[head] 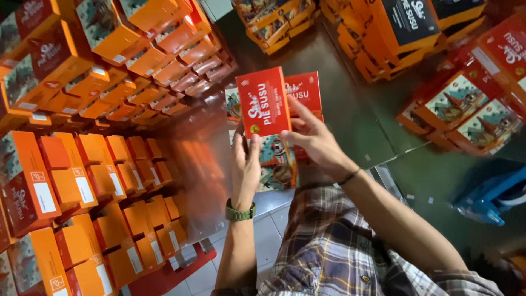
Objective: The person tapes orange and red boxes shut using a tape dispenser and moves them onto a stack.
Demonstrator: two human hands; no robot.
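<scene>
Both my hands hold up a red rectangular carton [263, 102] with a picture panel on its lower part. My left hand [245, 164], with a green watch on the wrist, grips the carton's lower left side. My right hand [313, 139], a dark band on its wrist, grips the right edge with the fingers spread across it. A second red carton [304, 90] shows just behind the first; which hand holds it I cannot tell.
Stacks of orange cartons [93, 181] fill the left side. More orange and red cartons [466, 104] stand at the top and right on a dark floor [356, 120]. A blue object [490, 192] lies at right. My plaid shirt [329, 246] fills the bottom.
</scene>
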